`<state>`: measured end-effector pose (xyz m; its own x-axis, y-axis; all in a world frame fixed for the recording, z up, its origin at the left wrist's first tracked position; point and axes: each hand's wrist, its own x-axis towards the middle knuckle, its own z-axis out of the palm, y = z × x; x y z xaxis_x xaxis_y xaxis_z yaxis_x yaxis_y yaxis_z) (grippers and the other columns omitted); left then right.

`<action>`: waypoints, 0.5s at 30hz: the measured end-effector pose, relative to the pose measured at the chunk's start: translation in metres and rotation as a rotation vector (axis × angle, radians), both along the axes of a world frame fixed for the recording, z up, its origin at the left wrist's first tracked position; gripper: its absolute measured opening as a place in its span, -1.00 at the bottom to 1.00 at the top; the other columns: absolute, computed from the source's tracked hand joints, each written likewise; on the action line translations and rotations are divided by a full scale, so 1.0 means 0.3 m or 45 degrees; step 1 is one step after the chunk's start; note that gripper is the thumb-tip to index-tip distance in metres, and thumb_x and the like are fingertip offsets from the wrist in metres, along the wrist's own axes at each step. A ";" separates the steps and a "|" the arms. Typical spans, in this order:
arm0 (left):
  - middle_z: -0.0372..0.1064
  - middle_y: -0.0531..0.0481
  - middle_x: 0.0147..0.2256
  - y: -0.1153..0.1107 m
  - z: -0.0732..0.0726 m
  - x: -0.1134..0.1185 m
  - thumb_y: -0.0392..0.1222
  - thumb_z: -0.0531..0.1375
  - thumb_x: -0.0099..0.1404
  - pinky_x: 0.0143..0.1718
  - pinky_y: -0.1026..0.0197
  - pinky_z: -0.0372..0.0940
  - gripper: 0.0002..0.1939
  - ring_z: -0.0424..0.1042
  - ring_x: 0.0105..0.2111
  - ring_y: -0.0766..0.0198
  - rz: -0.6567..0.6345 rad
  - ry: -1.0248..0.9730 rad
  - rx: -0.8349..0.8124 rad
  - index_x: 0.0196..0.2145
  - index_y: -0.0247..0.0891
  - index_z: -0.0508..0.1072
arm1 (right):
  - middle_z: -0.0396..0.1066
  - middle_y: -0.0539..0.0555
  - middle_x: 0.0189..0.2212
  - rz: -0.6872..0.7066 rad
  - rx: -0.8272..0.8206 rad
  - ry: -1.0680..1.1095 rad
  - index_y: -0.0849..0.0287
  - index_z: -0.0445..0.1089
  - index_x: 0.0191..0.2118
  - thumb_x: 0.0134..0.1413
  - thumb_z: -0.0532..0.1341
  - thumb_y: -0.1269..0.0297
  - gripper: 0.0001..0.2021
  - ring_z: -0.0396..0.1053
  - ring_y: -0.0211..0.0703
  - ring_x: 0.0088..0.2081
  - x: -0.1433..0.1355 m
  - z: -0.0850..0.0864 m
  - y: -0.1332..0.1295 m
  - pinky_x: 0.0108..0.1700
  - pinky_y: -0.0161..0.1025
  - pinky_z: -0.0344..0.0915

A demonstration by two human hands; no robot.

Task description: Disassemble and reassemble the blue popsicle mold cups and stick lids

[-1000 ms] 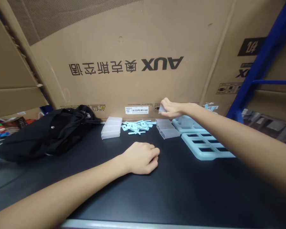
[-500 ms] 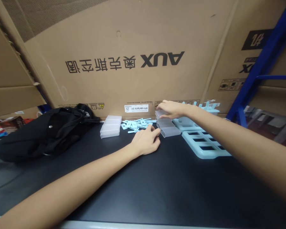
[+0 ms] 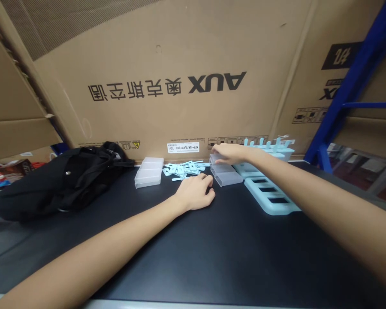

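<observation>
My right hand (image 3: 229, 153) has its fingers over the back end of a frosted clear plastic tray (image 3: 225, 175), which looks stacked from several thin pieces. The fingertips grip the top piece. Close by on the left, my left hand (image 3: 197, 192) rests on the black tabletop with loosely bent fingers, the thumb apart from them and nothing visible in between. Just behind it lies a loose pile of light-blue plastic sticks (image 3: 184, 169). Another clear tray stack (image 3: 149, 172) sits left of the pile.
Right of my right hand stand light-blue mould frames (image 3: 263, 195) with rectangular slots and upright stick handles (image 3: 268, 146). A black cloth bag (image 3: 61, 184) lies at the left. A large cardboard box (image 3: 167, 116) walls off the back, and a blue metal post (image 3: 344, 94) rises at right.
My right hand has come down slightly with the top clear piece, and the stack under it looks lower and closer together. My left hand has hardly moved.
</observation>
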<state>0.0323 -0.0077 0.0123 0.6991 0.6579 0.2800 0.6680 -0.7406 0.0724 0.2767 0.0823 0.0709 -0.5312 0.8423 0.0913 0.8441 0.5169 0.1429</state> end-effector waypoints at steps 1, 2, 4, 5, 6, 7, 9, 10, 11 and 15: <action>0.45 -0.02 -0.10 0.000 0.000 0.000 -0.07 0.01 0.34 -0.16 0.03 0.41 -0.79 0.51 -0.22 0.06 -0.002 -0.003 0.000 -0.16 -0.15 0.36 | 0.41 0.32 0.04 -0.007 -0.005 -0.006 0.23 0.27 0.13 0.16 0.18 0.03 -0.49 0.41 0.14 0.02 -0.002 0.000 0.000 -0.06 -0.06 0.32; 0.45 -0.03 -0.11 -0.001 0.000 -0.001 -0.08 0.02 0.33 -0.16 0.03 0.41 -0.79 0.51 -0.21 0.06 -0.003 -0.005 0.000 -0.17 -0.15 0.36 | 0.41 0.32 0.05 -0.014 -0.010 -0.014 0.22 0.28 0.12 0.15 0.18 0.03 -0.50 0.42 0.14 0.00 -0.003 0.000 -0.001 -0.09 -0.06 0.32; 0.45 -0.02 -0.11 -0.001 0.000 -0.002 -0.08 0.02 0.33 -0.18 0.04 0.41 -0.80 0.51 -0.22 0.06 -0.002 -0.008 0.002 -0.17 -0.15 0.36 | 0.43 0.30 0.04 -0.024 -0.023 -0.033 0.21 0.31 0.09 0.15 0.19 0.03 -0.53 0.44 0.12 -0.06 -0.008 0.000 -0.003 -0.14 -0.07 0.31; 0.46 -0.02 -0.11 -0.002 0.001 -0.002 -0.08 0.02 0.33 -0.18 0.04 0.41 -0.80 0.51 -0.22 0.06 -0.002 -0.009 0.003 -0.18 -0.15 0.36 | 0.43 0.29 0.03 -0.026 -0.030 -0.042 0.21 0.32 0.07 0.15 0.18 0.03 -0.54 0.45 0.11 -0.08 -0.009 0.001 -0.005 -0.16 -0.08 0.31; 0.46 -0.02 -0.11 -0.002 0.002 -0.002 -0.09 0.02 0.33 -0.19 0.03 0.41 -0.80 0.51 -0.22 0.06 -0.002 -0.009 0.003 -0.18 -0.15 0.36 | 0.44 0.28 0.02 -0.025 -0.036 -0.051 0.21 0.34 0.06 0.16 0.18 0.03 -0.56 0.45 0.10 -0.10 -0.011 0.002 -0.006 -0.18 -0.09 0.31; 0.46 -0.02 -0.11 -0.003 0.003 -0.002 -0.09 0.02 0.32 -0.19 0.03 0.41 -0.80 0.51 -0.23 0.06 -0.004 -0.007 0.002 -0.18 -0.15 0.36 | 0.44 0.28 0.02 -0.025 -0.042 -0.058 0.21 0.34 0.05 0.16 0.18 0.03 -0.56 0.46 0.09 -0.10 -0.012 0.002 -0.006 -0.18 -0.09 0.30; 0.46 -0.02 -0.11 -0.004 0.005 -0.002 -0.09 0.02 0.32 -0.18 0.03 0.41 -0.80 0.51 -0.22 0.06 -0.005 -0.002 -0.003 -0.17 -0.15 0.36 | 0.44 0.27 0.03 -0.024 -0.049 -0.067 0.21 0.35 0.05 0.17 0.18 0.03 -0.56 0.45 0.08 -0.09 -0.013 0.003 -0.005 -0.17 -0.10 0.30; 0.46 -0.02 -0.11 -0.004 0.006 -0.002 -0.09 0.02 0.32 -0.18 0.03 0.41 -0.80 0.51 -0.22 0.06 -0.003 0.001 -0.006 -0.18 -0.15 0.36 | 0.43 0.27 0.03 -0.025 -0.049 -0.070 0.21 0.35 0.06 0.17 0.18 0.04 -0.56 0.45 0.07 -0.08 -0.012 0.002 -0.003 -0.16 -0.10 0.31; 0.46 -0.02 -0.11 -0.005 0.007 -0.002 -0.09 0.02 0.33 -0.18 0.03 0.41 -0.81 0.51 -0.22 0.06 -0.001 0.003 -0.008 -0.18 -0.15 0.36 | 0.43 0.27 0.04 -0.026 -0.048 -0.072 0.22 0.35 0.06 0.16 0.18 0.05 -0.56 0.45 0.07 -0.07 -0.012 0.002 -0.002 -0.15 -0.11 0.31; 0.45 -0.02 -0.07 -0.010 0.013 -0.003 -0.08 0.02 0.33 -0.17 0.01 0.42 -0.80 0.51 -0.20 0.05 0.016 0.011 -0.014 -0.15 -0.13 0.35 | 0.39 0.26 0.05 -0.026 -0.022 -0.084 0.21 0.37 0.04 0.16 0.19 0.08 -0.59 0.45 0.04 -0.06 -0.010 -0.001 0.000 -0.14 -0.13 0.31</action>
